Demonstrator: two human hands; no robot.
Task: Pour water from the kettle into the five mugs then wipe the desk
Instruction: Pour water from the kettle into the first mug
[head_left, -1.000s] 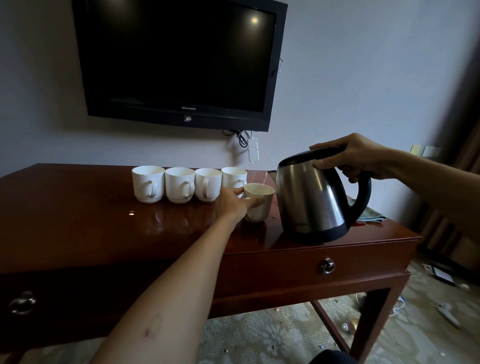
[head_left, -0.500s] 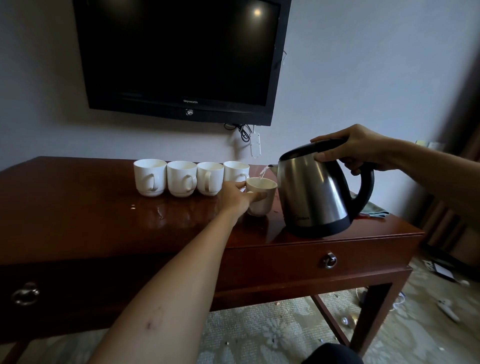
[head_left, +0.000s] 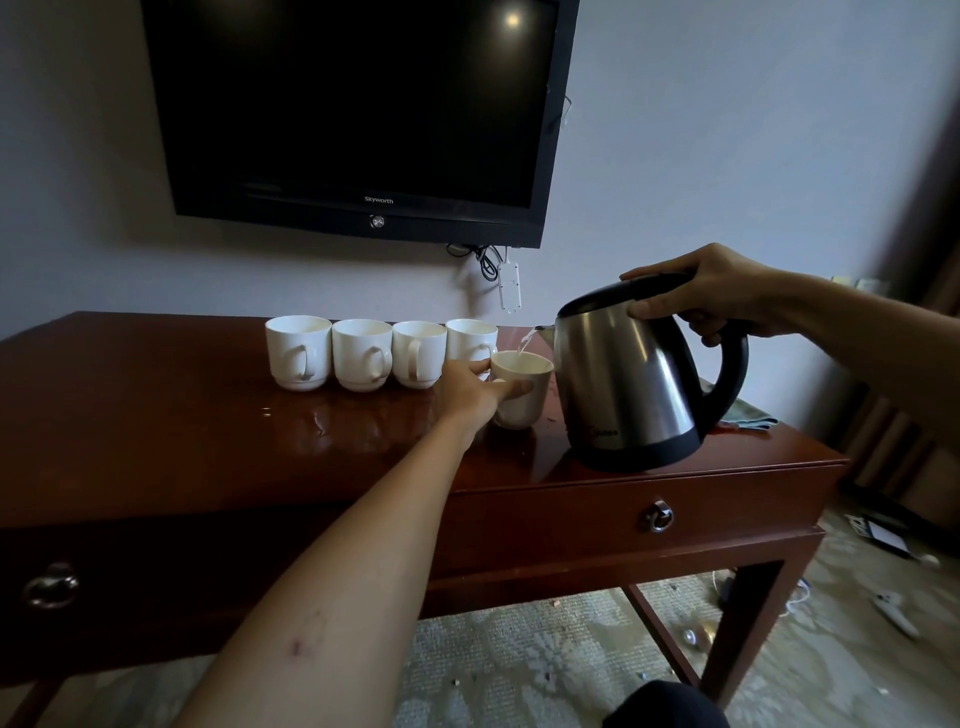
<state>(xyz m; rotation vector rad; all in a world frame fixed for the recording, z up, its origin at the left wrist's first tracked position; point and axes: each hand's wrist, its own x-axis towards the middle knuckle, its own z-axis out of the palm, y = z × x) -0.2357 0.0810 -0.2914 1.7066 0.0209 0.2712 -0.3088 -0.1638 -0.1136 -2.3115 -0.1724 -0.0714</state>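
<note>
the right hand (head_left: 727, 296) grips the kettle (head_left: 634, 384) by its handle, tipping it so water streams into the fifth mug (head_left: 522, 389). the left hand (head_left: 472, 392) curls around that mug to steady it on the desk (head_left: 156, 415), just beside the four mugs (head_left: 379, 353) in a row.

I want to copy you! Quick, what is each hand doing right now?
Left hand: holding the mug being filled.
Right hand: gripping the kettle by its handle, pouring.
</note>
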